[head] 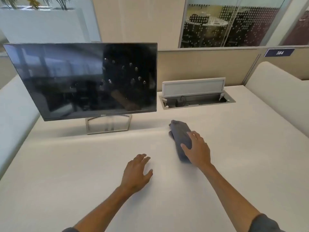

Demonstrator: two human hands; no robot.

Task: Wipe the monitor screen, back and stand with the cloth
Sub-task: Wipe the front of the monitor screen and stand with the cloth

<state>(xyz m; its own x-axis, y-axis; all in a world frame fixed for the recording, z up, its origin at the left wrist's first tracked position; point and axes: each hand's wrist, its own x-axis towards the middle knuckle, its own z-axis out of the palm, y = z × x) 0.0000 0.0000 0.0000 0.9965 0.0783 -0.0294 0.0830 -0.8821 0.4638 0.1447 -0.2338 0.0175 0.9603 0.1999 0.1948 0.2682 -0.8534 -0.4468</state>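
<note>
Monitor and cloth are both in front of me on the pale desk, seen from my head camera looking down over my forearms. That monitor stands upright at the far left of the desk on its silver open-frame stand, its dark screen facing me and switched off, with dim reflections and a scatter of small light specks across the right half. A maker's logo sits on the lower bezel.

Lying right of the stand and nearer to me, the cloth is grey, bunched into a long roll that runs away from me. My right hand is on its near end: the thumb lies across the top of the roll and the fingers curl over its right side, so I have it gripped against the desk. The near tip of the cloth is blurred.

My left hand rests well apart from the cloth, near the middle of the desk, palm down, fingers loosely spread and holding nothing.

Behind the cloth, a cable hatch in the desk has its flap raised, with cables visible inside. A beige partition backs the desk, bearing a dark blue number plate. Beyond it are glass walls.
</note>
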